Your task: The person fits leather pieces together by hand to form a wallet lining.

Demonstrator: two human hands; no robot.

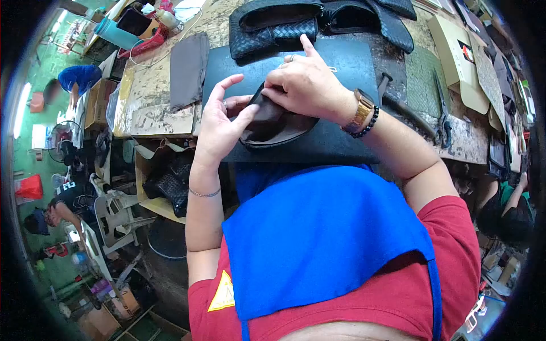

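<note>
A dark leather pouch (280, 132) with a brown lining lies tilted over the front part of a dark flat board (347, 133). My left hand (223, 120) grips the left side of its rim, thumb at the opening and index finger raised. At the upper edge, my right hand (310, 88) pinches the rim between thumb and fingers, its index finger pointing up and away. The pouch's far side is partly hidden behind my hands. Just beyond them sits a black woven leather bag (274, 35), with another black bag (352, 20) to its right.
On the right lie a hammer (406, 109), scissors (443, 113) and an open cardboard box (455, 62). A folded dark cloth (189, 71) and a blue-green bottle (118, 35) are on the left. Below the table edge stands a box (145, 182) with black woven pieces. Other people work on both sides.
</note>
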